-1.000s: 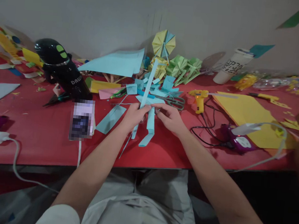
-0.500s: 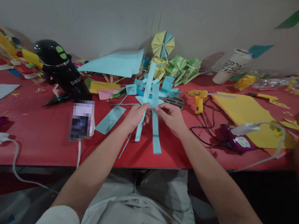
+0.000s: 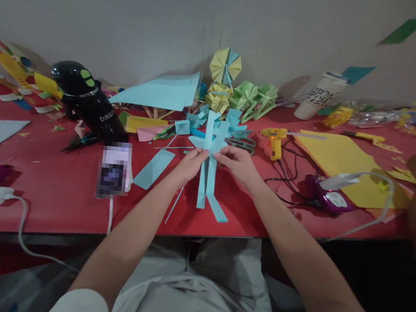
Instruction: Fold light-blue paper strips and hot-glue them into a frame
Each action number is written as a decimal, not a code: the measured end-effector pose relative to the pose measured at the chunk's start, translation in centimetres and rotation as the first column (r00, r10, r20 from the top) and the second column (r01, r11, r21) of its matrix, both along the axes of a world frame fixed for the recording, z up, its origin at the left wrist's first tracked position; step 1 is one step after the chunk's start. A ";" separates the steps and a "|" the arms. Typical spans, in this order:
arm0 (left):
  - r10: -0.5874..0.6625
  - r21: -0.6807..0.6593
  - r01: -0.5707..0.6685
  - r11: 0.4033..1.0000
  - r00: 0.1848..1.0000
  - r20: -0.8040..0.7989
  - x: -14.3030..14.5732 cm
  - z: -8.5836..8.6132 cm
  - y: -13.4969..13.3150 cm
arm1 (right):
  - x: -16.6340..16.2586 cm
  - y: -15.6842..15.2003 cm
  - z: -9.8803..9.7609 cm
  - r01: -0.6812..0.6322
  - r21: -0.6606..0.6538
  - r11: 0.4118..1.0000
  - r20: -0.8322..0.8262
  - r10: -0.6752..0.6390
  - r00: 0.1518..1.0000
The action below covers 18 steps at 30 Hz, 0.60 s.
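Two long light-blue paper strips are held upright side by side above the red table (image 3: 71,201). My left hand (image 3: 192,164) pinches the left paper strip (image 3: 202,185) near its middle. Between thumb and fingers of my right hand (image 3: 236,160) is the right paper strip (image 3: 211,176), whose lower end bends off to the right. The strips lie close together, their edges nearly meeting between my fingertips. Behind them are folded blue paper pieces (image 3: 233,119) and scissors (image 3: 245,144), partly covered. A flat blue paper rectangle (image 3: 154,169) rests left of my left hand.
A yellow glue gun (image 3: 276,142) lies right of my hands, its cord running to a purple power strip (image 3: 331,195). Yellow paper sheets (image 3: 354,170) are beyond it. To the left are a phone (image 3: 114,170) and a black bottle (image 3: 91,103). Folded paper ornaments (image 3: 226,67) stand behind.
The two strips have come closer together and sit lower. My left hand has moved slightly right, and the left strip now stands straighter. The right strip's lower end bends more to the right.
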<state>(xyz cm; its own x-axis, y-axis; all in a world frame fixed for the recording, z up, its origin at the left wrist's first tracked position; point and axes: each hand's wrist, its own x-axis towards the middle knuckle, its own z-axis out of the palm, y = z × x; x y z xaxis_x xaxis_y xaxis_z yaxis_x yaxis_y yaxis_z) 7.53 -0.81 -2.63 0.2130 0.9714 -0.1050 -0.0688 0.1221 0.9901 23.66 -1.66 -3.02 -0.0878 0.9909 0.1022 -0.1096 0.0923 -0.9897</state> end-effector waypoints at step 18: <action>-0.441 -0.240 0.486 0.840 0.870 0.219 0.0 1.5 -2.4 | 0.0 0.7 -1.1 0.076 0.046 0.996 -0.028 -0.075 0.997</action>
